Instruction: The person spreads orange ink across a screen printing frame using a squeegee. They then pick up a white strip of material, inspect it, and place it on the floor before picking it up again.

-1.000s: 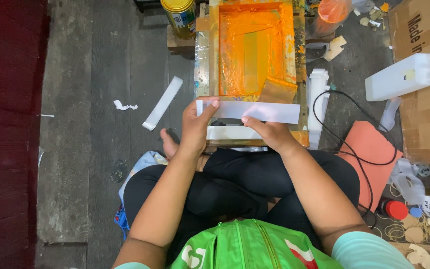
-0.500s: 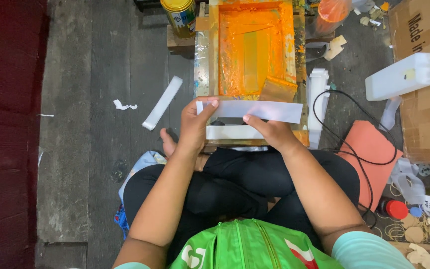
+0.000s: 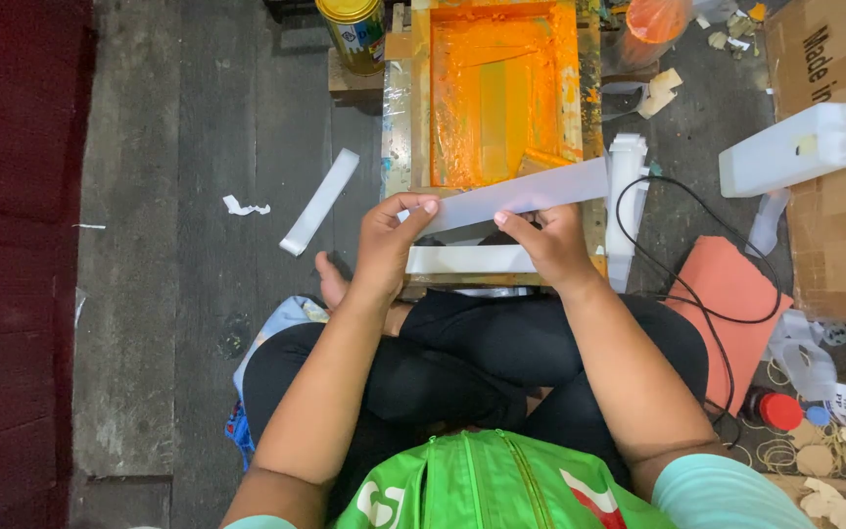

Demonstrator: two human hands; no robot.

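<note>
My left hand pinches the near end of a long white strip, fingers curled narrow; my right hand grips its middle the same way, so the strip slants up to the right above the orange-stained screen frame. I count three strips: this one, a second lying under my hands, a third on the floor (left, well apart). A yellow-lidded can stands beside the frame; one white jug leans on a brown carton.

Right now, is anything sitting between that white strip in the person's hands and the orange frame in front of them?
Nothing visible does. Both hands, left hand and right hand, hold the white strip directly over the near edge of the orange frame.
</note>
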